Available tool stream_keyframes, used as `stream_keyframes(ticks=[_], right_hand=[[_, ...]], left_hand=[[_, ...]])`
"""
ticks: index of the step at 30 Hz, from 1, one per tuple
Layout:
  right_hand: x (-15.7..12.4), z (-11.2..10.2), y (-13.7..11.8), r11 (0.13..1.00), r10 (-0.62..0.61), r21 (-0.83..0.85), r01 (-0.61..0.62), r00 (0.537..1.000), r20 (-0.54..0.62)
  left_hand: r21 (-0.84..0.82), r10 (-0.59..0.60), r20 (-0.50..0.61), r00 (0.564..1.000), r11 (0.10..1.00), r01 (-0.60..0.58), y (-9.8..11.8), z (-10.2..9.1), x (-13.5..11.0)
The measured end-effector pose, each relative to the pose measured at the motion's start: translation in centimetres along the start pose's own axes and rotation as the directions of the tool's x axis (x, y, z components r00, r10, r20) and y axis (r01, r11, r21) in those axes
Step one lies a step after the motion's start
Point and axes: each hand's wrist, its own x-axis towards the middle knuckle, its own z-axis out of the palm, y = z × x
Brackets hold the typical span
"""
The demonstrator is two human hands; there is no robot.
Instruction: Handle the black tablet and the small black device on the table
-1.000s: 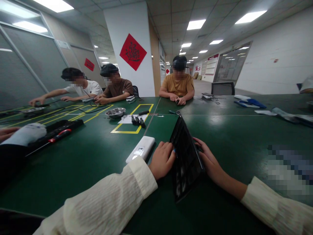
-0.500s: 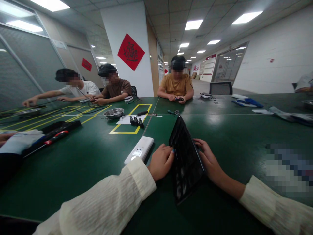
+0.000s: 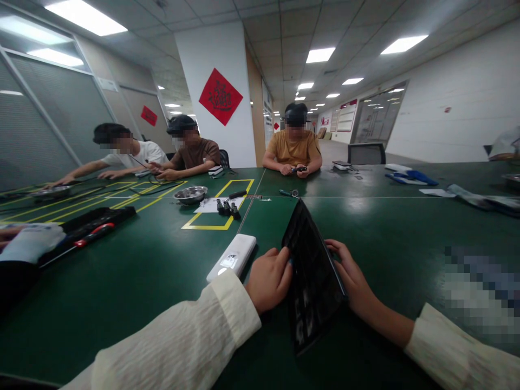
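A black flat panel (image 3: pixel 311 276), like a keyboard or tablet, stands tilted on its edge on the green table (image 3: pixel 154 281) right in front of me. My left hand (image 3: pixel 268 279) presses its curled fingers against the panel's left face. My right hand (image 3: pixel 352 281) grips the panel's right edge from behind, fingers wrapped round it. Both of my sleeves are cream and ribbed. A white power bank (image 3: pixel 232 257) lies just left of my left hand.
A yellow-taped rectangle holds a metal bowl (image 3: pixel 190 194), paper and small black parts (image 3: pixel 226 206). A black tool tray with a red-handled screwdriver (image 3: pixel 91 234) lies left, by a co-worker's gloved hand (image 3: pixel 28 242). Three people sit across the table. Blue cloths (image 3: pixel 410 176) lie far right.
The view has tipped slightly, so everything sits a little lower in the picture. Both hands keep their hold on the upright panel; nothing else has visibly moved.
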Motion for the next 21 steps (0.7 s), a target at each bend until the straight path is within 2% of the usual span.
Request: stream_keyframes(ticks=[3,14,21], right_hand=[[-0.02,0.07,0.08,1.000,-0.014,-0.023,0.013,1.000,-0.013],[0.13,0.12,0.06,0.999,-0.028,-0.037,0.028,1.000,-0.010],[0.15,0.14,0.54,0.999,-0.034,-0.018,0.034,0.999,0.009]], left_hand=[[0.013,-0.020,0.023,1.000,1.000,0.020,0.11,-0.12,-0.01],[-0.111,-0.132,0.108,0.985,0.983,0.144,0.14,-0.28,0.48],[-0.174,-0.145,0.139,0.980,0.970,0.169,-0.02,-0.06,0.62]])
